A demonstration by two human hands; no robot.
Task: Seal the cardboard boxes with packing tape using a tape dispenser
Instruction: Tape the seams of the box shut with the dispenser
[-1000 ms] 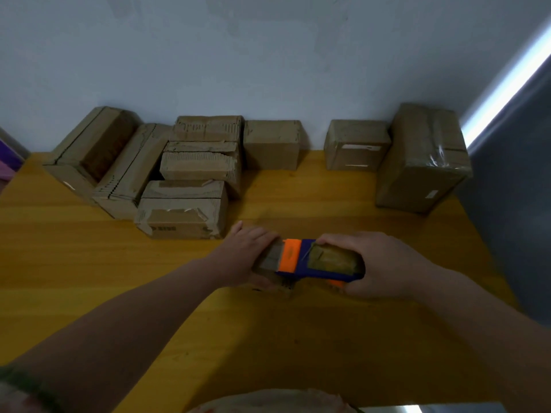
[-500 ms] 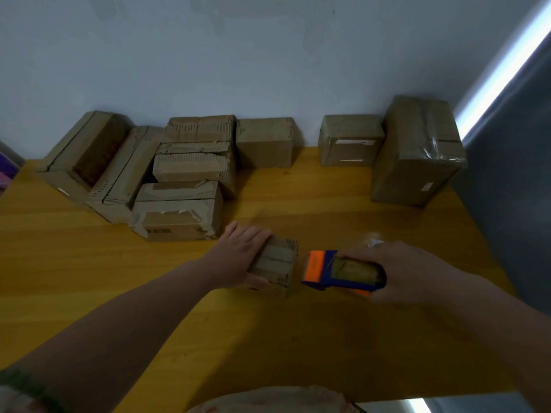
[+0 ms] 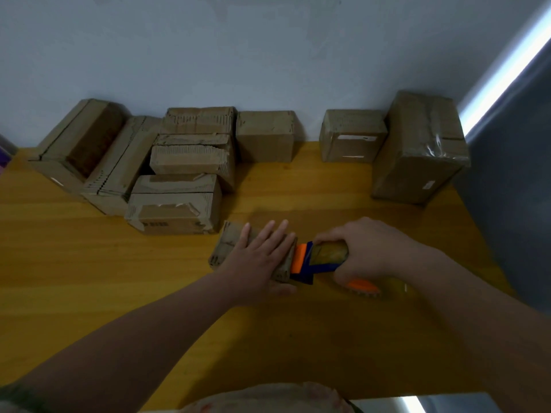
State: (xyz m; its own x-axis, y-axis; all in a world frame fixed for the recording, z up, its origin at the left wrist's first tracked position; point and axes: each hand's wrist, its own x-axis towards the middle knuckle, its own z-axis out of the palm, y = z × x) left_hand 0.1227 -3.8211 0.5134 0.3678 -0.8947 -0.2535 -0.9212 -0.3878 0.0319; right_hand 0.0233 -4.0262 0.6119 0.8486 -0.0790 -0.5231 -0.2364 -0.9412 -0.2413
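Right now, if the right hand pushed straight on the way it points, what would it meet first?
The small box under the left hand; the tape dispenser gripped by the right hand sits at its right end, contact unclear.

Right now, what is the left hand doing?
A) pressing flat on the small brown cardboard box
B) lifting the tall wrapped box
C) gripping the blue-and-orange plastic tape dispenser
A: the left hand lies flat, fingers straight, on the small brown cardboard box; the right hand grips the blue-and-orange tape dispenser.
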